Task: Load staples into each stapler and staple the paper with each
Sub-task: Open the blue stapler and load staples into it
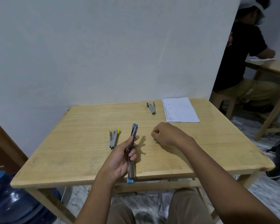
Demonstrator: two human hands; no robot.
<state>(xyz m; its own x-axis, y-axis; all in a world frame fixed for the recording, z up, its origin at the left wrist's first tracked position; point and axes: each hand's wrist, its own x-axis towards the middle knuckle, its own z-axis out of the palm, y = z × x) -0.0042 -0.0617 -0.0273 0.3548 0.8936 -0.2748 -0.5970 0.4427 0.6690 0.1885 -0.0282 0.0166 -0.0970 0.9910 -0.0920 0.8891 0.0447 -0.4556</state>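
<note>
1. Table: paper lies at the far right corner.
2. Left hand fingers grip the opened blue stapler over the near edge; its channel is best kept up and level.
3. Right hand fingers are curled mid-table; whether they pinch staples cannot be told.

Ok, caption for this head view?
Left hand holds the open blue stapler; right hand, curled, is over the table.
</note>
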